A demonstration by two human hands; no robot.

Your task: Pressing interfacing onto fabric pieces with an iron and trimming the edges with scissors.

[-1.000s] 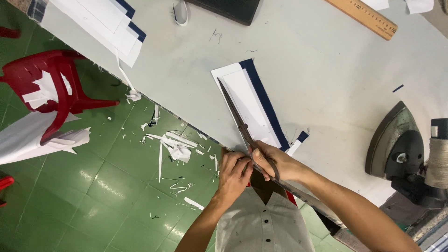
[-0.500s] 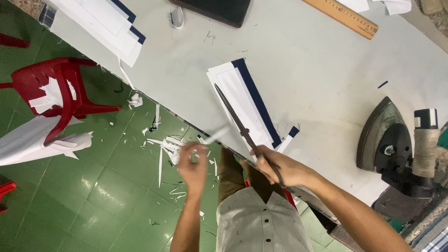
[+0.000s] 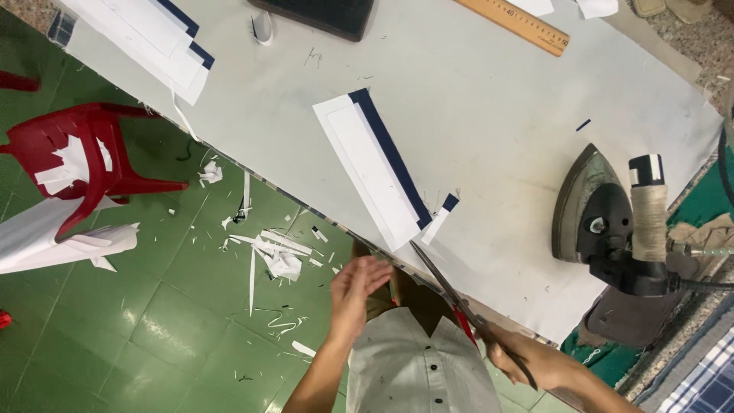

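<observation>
The right hand (image 3: 514,358) was closed around the handles of the scissors (image 3: 451,294), whose blades pointed up toward the white-and-navy fabric piece (image 3: 375,164) lying flat on the table (image 3: 489,115). The left hand (image 3: 355,291) was open and empty, fingers loosely spread. Half a second earlier it had been held further left over the green floor (image 3: 176,321); it had since moved in beside the table edge, palm turned inward.

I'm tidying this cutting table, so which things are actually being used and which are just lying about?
In use: scissors in the right hand; white and navy fabric piece; left hand empty.
Lying about: iron, wooden ruler, red chair, floor scraps.
</observation>
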